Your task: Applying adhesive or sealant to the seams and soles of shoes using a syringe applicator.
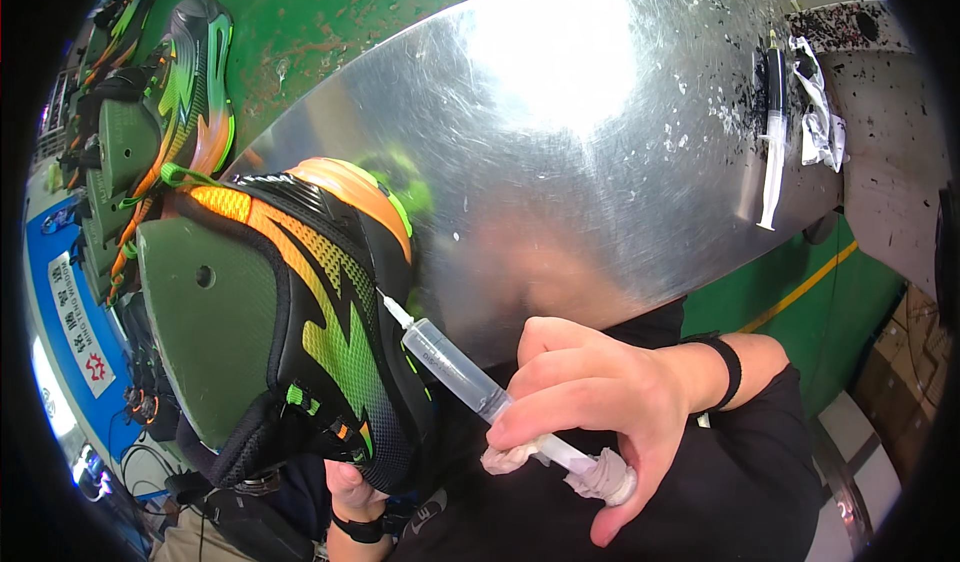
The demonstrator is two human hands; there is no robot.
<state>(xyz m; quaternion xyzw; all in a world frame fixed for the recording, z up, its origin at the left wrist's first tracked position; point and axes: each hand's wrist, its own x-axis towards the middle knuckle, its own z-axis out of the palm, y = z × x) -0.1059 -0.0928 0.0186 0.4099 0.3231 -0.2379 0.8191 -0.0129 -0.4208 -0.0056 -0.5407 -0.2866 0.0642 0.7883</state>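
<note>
A black, green and orange sneaker [335,312] sits on a dark green shoe last [205,332], tilted on its side. My left hand [355,487] grips it from below, most of its fingers hidden behind the shoe. My right hand [600,392] is closed around a syringe [450,367] of clear liquid. The thumb presses at the plunger end, which is wrapped in whitish material. More of that wrapping is bunched by the finger flange. The syringe's thin tip meets the shoe's upper, close to the sole edge.
A shiny metal table [600,192] spreads ahead. At its far right lie a syringe of black liquid [775,112] and a crumpled white wrapper [820,122]. Several similar sneakers on lasts [190,92] line the left side. The floor [300,22] is green.
</note>
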